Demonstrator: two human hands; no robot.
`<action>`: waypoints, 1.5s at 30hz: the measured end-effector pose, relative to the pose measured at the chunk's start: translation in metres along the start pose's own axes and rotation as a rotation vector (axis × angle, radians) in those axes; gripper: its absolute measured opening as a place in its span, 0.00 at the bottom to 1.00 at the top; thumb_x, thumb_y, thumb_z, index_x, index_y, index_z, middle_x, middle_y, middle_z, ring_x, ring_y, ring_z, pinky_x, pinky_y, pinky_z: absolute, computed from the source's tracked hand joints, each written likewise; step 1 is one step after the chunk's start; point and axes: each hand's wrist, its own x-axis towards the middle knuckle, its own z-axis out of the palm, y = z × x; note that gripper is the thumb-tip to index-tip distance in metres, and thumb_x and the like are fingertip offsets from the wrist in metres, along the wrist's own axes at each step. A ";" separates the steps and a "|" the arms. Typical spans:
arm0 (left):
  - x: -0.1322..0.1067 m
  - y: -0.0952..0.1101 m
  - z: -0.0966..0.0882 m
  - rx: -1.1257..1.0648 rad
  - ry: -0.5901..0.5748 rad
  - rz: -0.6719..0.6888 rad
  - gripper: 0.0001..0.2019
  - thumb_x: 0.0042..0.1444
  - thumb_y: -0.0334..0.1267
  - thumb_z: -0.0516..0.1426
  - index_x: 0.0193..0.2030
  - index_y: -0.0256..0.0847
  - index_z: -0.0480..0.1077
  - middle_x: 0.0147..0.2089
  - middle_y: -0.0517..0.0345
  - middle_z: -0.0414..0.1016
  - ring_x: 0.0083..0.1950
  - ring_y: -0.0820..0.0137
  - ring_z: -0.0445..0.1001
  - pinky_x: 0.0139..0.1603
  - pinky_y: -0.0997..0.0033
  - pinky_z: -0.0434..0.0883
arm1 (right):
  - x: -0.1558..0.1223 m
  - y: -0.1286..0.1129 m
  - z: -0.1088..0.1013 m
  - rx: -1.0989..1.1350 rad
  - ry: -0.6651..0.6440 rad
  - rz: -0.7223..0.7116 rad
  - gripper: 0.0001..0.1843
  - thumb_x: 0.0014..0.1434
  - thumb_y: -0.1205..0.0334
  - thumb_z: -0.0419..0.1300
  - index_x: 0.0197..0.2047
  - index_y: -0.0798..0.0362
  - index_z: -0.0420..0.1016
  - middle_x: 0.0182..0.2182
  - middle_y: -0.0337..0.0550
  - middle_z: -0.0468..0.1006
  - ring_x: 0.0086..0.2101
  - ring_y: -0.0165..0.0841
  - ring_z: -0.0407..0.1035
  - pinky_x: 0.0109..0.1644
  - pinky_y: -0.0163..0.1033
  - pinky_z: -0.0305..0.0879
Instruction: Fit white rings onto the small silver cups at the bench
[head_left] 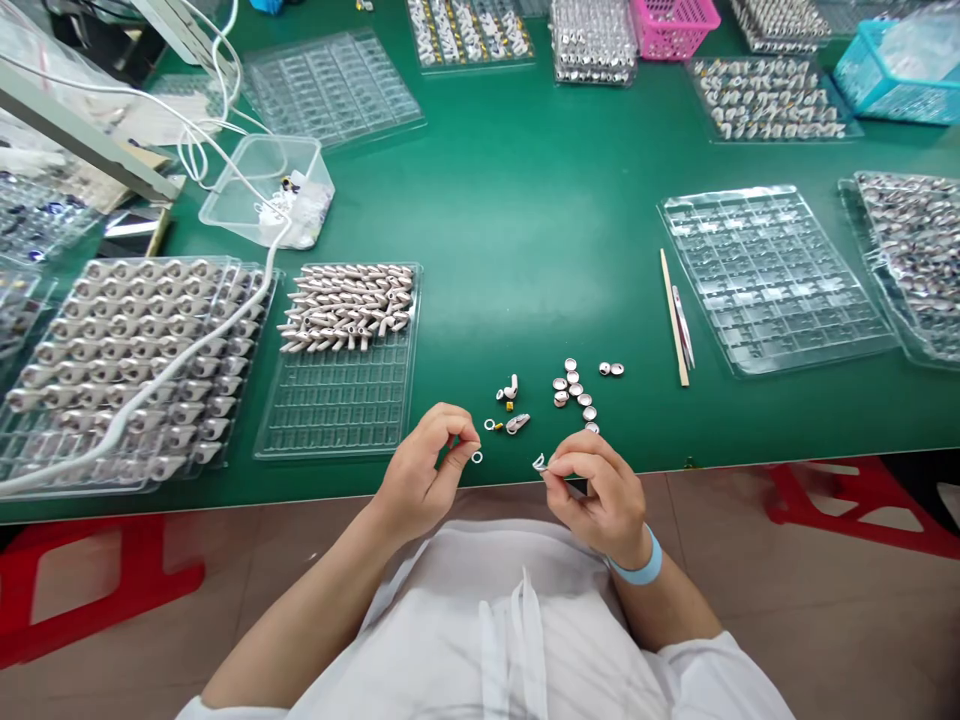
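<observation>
My left hand [426, 468] is at the near edge of the green table [517, 230], its fingertips pinched on a small white ring [477, 457]. My right hand [600, 495], with a blue wristband, pinches a small silvery part [539, 462]. The two hands are close together, a short gap between them. Just beyond them lie loose small parts: a curved silvery piece [517, 423], another ring [490, 424] and several round caps [574, 390].
A clear tray half filled with grey parts [341, 350] sits left of centre, a fuller tray [127, 360] further left under a white cable [172, 370]. An empty clear tray [772, 280], a wooden stick [673, 315] and tweezers [683, 325] lie right. Baskets and more trays line the far edge.
</observation>
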 end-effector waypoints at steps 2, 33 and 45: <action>0.000 0.001 0.001 -0.084 -0.018 -0.017 0.04 0.66 0.28 0.52 0.42 0.40 0.66 0.39 0.54 0.69 0.42 0.69 0.70 0.40 0.69 0.68 | 0.000 0.001 0.000 0.004 -0.018 -0.015 0.16 0.54 0.78 0.61 0.42 0.51 0.70 0.34 0.44 0.74 0.33 0.34 0.71 0.34 0.41 0.71; -0.001 0.021 0.026 -0.210 -0.038 0.228 0.15 0.58 0.22 0.58 0.50 0.39 0.72 0.39 0.51 0.77 0.40 0.67 0.74 0.41 0.66 0.74 | 0.003 -0.004 0.012 0.090 0.000 -0.007 0.19 0.57 0.76 0.62 0.49 0.51 0.69 0.37 0.45 0.76 0.36 0.34 0.72 0.38 0.41 0.75; -0.006 0.026 0.038 -0.373 0.132 0.006 0.14 0.55 0.21 0.62 0.44 0.42 0.79 0.36 0.54 0.81 0.35 0.71 0.77 0.36 0.73 0.74 | 0.005 -0.005 0.011 0.047 0.042 0.038 0.14 0.58 0.75 0.61 0.45 0.50 0.69 0.35 0.43 0.76 0.36 0.33 0.73 0.38 0.40 0.74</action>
